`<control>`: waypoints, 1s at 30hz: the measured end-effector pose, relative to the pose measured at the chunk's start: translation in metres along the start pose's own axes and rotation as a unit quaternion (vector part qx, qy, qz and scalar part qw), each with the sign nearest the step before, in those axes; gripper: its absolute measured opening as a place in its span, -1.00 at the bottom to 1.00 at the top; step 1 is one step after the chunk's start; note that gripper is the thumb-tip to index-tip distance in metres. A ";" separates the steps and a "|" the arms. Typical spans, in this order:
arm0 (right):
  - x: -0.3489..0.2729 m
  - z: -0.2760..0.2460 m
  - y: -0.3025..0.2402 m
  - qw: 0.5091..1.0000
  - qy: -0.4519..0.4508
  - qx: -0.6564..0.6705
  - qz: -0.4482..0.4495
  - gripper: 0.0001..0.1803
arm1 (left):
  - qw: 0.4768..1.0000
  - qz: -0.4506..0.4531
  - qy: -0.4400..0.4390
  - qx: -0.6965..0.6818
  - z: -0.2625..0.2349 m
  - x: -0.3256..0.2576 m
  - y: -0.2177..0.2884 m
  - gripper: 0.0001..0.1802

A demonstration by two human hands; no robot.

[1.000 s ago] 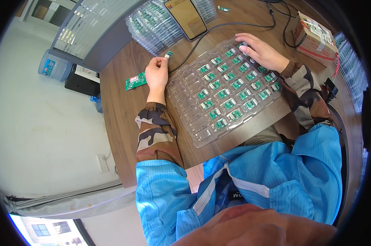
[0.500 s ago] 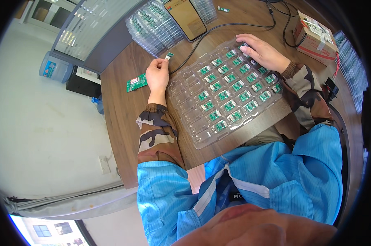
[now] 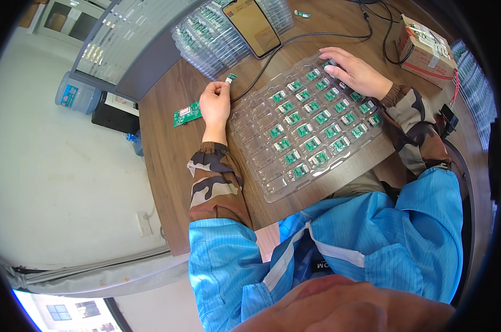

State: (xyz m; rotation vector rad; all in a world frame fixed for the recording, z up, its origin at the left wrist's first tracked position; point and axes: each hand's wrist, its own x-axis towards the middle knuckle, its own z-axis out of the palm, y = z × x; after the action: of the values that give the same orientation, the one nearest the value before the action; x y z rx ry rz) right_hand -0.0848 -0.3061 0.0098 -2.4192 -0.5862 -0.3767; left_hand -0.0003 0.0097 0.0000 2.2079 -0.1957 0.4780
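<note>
Between the thumb and fingertips of my left hand a small green circuit board with a white connector is pinched above the table. Close beside that hand lies a larger green board with a display, partly hidden by it. A clear plastic tray sits at an angle in front of me, with rows of small green boards in its pockets; the pockets along its left side hold no boards. My right hand rests open over the tray's far right corner, fingers stretched out, covering some boards.
Stacked clear trays with boards stand at the back, a phone leaning against them. A loose board lies behind. A black cable crosses the table toward a cardboard box at the far right. A grey partition borders the left.
The view has shifted very slightly. Both hands keep their places, the left one still pinching the small board.
</note>
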 end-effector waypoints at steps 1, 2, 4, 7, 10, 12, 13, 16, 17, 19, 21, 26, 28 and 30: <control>0.000 0.000 0.000 1.000 -0.001 0.000 0.000 -0.56 | 1.000 0.001 0.001 0.001 0.000 -0.001 0.001 -0.79; -0.001 0.001 0.000 1.000 0.008 -0.004 -0.001 -0.57 | 1.000 0.000 0.002 0.001 0.000 -0.001 0.001 -0.79; -0.002 0.001 -0.001 1.000 0.015 -0.008 -0.004 -0.57 | 1.000 -0.003 0.004 0.006 -0.001 -0.001 0.003 -0.79; -0.003 -0.001 -0.002 0.996 0.051 -0.071 -0.014 -0.59 | 1.000 -0.004 0.005 0.003 0.000 -0.001 -0.001 -0.79; -0.003 -0.002 0.005 0.999 0.032 0.006 0.017 -0.60 | 1.000 -0.005 0.004 -0.010 0.002 -0.001 0.000 -0.79; -0.003 -0.003 0.008 0.999 0.034 0.019 0.019 -0.60 | 1.000 -0.005 0.004 -0.007 0.001 -0.001 0.001 -0.79; -0.003 -0.003 0.010 0.999 0.034 0.031 0.022 -0.59 | 1.000 -0.005 0.004 -0.004 0.002 -0.001 0.001 -0.79; -0.002 0.000 0.010 0.998 0.039 0.034 0.020 -0.58 | 1.000 -0.004 0.002 -0.011 0.000 -0.002 0.001 -0.79; -0.002 0.000 0.010 0.998 0.040 0.032 0.021 -0.58 | 1.000 -0.002 0.001 -0.013 0.000 -0.002 0.002 -0.79; -0.002 0.000 0.009 0.998 0.039 0.042 0.023 -0.58 | 1.000 -0.010 -0.002 -0.009 -0.001 -0.002 0.004 -0.79; -0.002 -0.001 0.010 0.998 0.040 0.042 0.027 -0.58 | 1.000 -0.004 0.000 -0.004 0.000 -0.002 0.003 -0.79; -0.002 -0.002 0.008 0.998 0.037 0.040 0.028 -0.57 | 1.000 -0.001 0.003 -0.004 0.001 -0.001 0.000 -0.79; -0.002 -0.002 0.008 0.998 0.032 0.042 0.032 -0.55 | 1.000 -0.013 -0.007 0.000 0.000 -0.001 0.001 -0.79; -0.002 -0.003 0.009 0.998 0.032 0.033 0.033 -0.55 | 1.000 -0.009 -0.004 0.001 0.000 -0.002 0.004 -0.79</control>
State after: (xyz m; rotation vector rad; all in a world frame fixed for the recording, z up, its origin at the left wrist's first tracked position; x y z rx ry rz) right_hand -0.0830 -0.3148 0.0066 -2.3473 -0.4825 -0.3996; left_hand -0.0030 0.0066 0.0024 2.2131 -0.1800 0.4592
